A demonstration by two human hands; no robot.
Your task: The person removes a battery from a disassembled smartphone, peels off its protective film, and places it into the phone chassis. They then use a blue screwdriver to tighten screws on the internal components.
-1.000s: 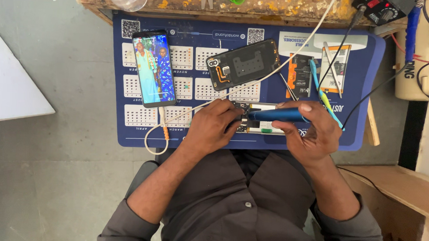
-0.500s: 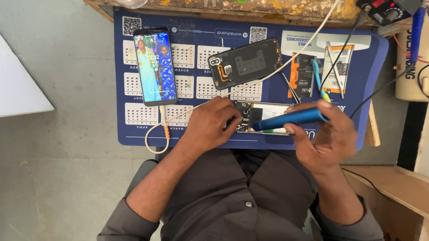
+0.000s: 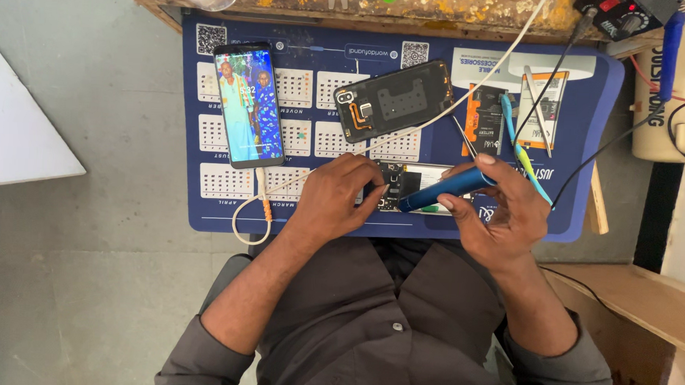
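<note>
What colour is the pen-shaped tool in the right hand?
The tool is blue, seen in the head view, held by the right hand.

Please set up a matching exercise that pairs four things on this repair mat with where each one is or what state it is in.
Things:
1. slim blue cylindrical tool
2. lit smartphone with white cable
3. black plastic phone back cover
4. opened phone with exposed circuit board

Places or states:
A. lying inner side up near the top middle of the blue printed work mat
B. held in the right hand
C. under the fingers of the left hand
D. screen on, at the mat's left side

Pairs: 1-B, 2-D, 3-A, 4-C
</note>
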